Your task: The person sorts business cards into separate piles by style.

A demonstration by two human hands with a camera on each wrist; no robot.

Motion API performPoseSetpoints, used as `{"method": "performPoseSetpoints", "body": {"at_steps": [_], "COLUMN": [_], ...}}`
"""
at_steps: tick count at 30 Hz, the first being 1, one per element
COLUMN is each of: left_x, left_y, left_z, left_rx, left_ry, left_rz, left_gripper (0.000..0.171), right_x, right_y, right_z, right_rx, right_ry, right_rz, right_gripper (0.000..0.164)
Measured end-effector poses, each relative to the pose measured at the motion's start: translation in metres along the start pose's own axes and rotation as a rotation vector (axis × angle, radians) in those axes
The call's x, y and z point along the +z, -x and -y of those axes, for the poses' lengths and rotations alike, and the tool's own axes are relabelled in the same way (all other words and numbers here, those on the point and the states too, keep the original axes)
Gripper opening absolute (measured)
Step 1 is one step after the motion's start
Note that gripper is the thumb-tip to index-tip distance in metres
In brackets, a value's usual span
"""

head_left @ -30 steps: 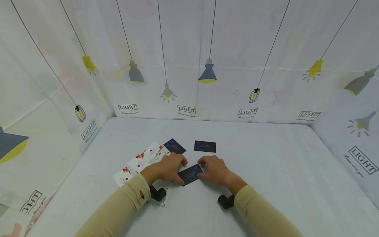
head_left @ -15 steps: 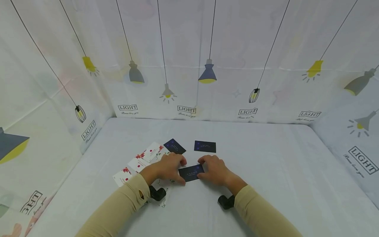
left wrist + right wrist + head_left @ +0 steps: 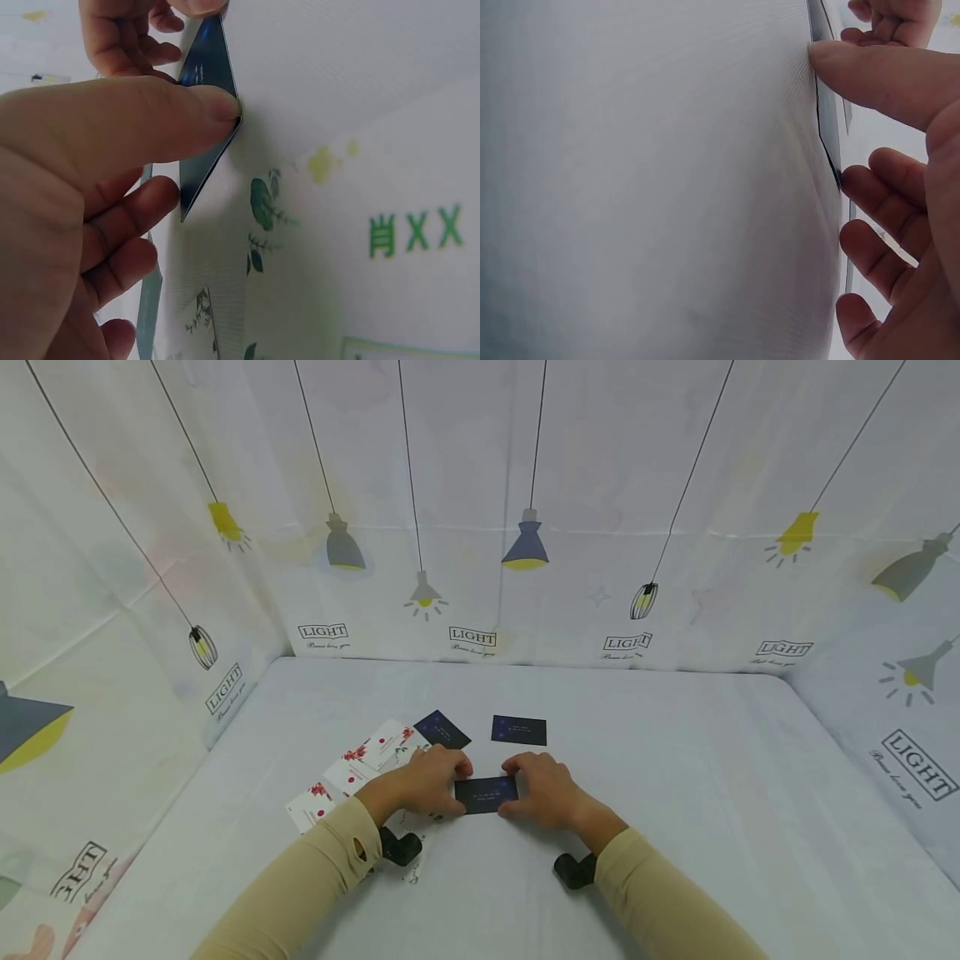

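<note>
A dark navy business card (image 3: 486,796) lies between my two hands, near the middle of the white table. My left hand (image 3: 426,783) pinches its left end, thumb at the near corner and index finger at the far one. At the right end my right hand (image 3: 549,789) holds the card the same way. In the left wrist view the card (image 3: 206,97) appears edge-on, with the left thumb (image 3: 172,112) over its corner. The right wrist view shows the right thumb (image 3: 877,75) on the near edge and a fingertip at the far corner.
Two more navy cards lie beyond: one (image 3: 519,730) straight ahead, another (image 3: 442,729) angled at the left. Left of it, several white cards with red flowers (image 3: 352,772) overlap. White green-leaf cards (image 3: 405,225) lie under the left hand and wrist. A printed curtain (image 3: 585,485) stands behind.
The navy card between my hands has turned clockwise, from tilted up at its right end to nearly level. The hands have barely shifted; the other cards have stayed put.
</note>
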State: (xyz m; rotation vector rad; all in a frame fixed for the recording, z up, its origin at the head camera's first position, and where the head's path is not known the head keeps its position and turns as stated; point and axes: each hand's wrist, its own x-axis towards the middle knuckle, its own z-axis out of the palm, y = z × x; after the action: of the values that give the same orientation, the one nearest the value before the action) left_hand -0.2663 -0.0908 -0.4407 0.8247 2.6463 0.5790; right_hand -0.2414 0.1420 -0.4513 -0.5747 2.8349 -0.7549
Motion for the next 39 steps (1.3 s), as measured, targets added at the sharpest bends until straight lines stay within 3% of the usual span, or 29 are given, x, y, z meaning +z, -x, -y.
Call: {"method": "performPoseSetpoints", "body": {"at_steps": [9, 15, 21, 39], "left_x": [0.0005, -0.0005, -0.001, -0.0011], "left_y": [0.0001, -0.0027, -0.0054, -0.006], "left_z": [0.0073, 0.0059, 0.0024, 0.0026], "left_rx": [-0.069, -0.075, -0.031, -0.013], "left_ry": [0.125, 0.068, 0.003, -0.016], "left_rz": [-0.015, -0.043, -0.043, -0.038], "left_gripper": [0.041, 0.052, 0.053, 0.061], "right_x": [-0.0036, -0.0057, -0.0061, -0.0062], "right_y": [0.0, -0.0024, -0.0035, -0.0007], "right_z": [-0.0016, -0.0016, -0.0012, -0.0018], "right_rx": [-0.005, -0.02, -0.028, -0.12], "right_ry": [-0.014, -0.002, -0.021, -0.073], "right_rz": [0.024, 0.037, 0.057, 0.061], "right_gripper": [0.058, 0.054, 0.053, 0.062]}}
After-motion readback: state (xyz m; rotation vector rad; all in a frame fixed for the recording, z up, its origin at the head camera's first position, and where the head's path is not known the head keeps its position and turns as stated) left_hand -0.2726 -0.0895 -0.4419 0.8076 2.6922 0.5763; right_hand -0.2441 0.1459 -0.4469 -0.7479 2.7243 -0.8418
